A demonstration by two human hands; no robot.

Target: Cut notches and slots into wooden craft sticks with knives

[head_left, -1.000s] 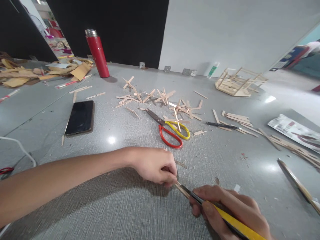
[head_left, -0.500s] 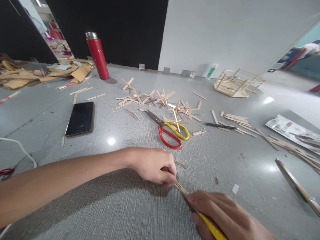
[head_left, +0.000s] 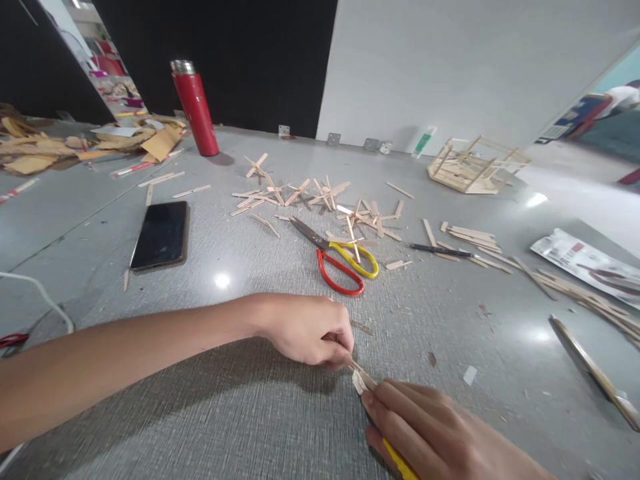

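Observation:
My left hand [head_left: 310,330] is closed, pinching the far end of a thin wooden craft stick [head_left: 361,379] flat on the grey table [head_left: 240,413]. My right hand [head_left: 440,433] is closed round a yellow-handled utility knife [head_left: 399,465]; only a short piece of the yellow handle shows under the fingers, and the blade is hidden against the stick. A small pale sliver stands up where the knife meets the stick. The two hands almost touch at the stick.
Red-and-yellow scissors [head_left: 340,260] lie just beyond my left hand, among scattered craft sticks [head_left: 320,197]. A black phone [head_left: 161,235] lies to the left and a red flask [head_left: 195,117] stands behind. A stick frame [head_left: 473,167] sits at far right, a printed packet [head_left: 585,263] at the right edge.
My right hand has drawn the knife back toward me along the stick, so most of the yellow handle has left the picture. A sliver has lifted from the stick. My left hand stays put.

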